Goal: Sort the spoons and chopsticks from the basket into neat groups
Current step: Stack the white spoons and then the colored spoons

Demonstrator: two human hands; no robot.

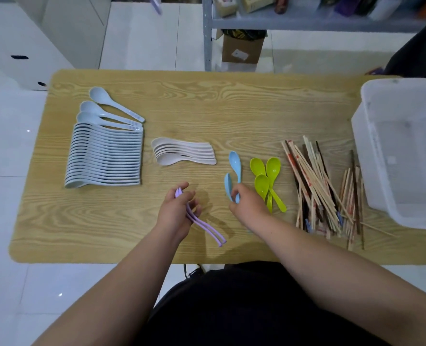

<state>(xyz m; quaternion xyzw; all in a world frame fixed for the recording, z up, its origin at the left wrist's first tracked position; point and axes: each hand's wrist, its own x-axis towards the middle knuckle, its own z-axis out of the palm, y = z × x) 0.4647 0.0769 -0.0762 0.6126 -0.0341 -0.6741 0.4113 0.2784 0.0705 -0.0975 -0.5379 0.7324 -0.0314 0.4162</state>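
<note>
Purple spoons point(202, 224) are gripped by the left hand point(175, 212) at lower centre; blue spoons point(233, 176) are pinched by the right hand point(248, 204).

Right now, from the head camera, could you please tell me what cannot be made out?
Head view, purple spoons: bowls mostly hidden by the left hand.
Head view, blue spoons: handle ends covered by the right hand.
Head view, basket: right part cut off by the frame edge.
Head view, white spoons: handle print too small to read.
</note>
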